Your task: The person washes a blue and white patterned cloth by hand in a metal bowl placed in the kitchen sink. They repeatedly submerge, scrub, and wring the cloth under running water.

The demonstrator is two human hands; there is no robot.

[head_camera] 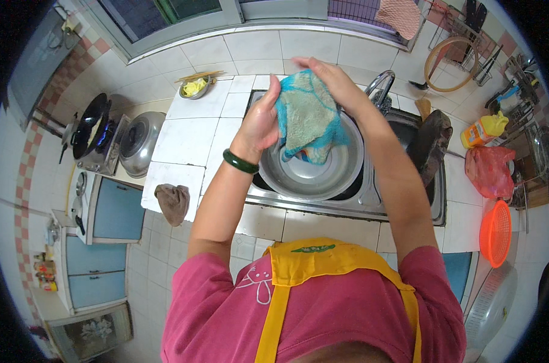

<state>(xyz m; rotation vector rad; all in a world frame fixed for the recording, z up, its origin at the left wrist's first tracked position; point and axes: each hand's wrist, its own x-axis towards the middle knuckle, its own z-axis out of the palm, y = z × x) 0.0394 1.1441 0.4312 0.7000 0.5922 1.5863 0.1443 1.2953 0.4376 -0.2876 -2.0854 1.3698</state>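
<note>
A blue and pale green cloth [308,111] hangs between my two hands above the sink. My left hand [263,120], with a dark green bangle on its wrist, grips the cloth's left side. From the upper right my right hand [336,84] holds it; those fingers are partly blurred and partly behind the cloth. Below sits a round metal basin [317,186] in the left bowl of the steel sink [360,199]. Part of the cloth covers the basin's inside from view. A curved chrome faucet [383,84] rises behind my right forearm.
A black wok [90,129] stands tilted over a blue flame at left, beside an upturned metal basin [143,140]. A small bowl [201,88] holds yellow food pieces. A brown rag [173,202] droops over the counter edge. At right are a yellow bottle [481,131] and an orange basket [494,233].
</note>
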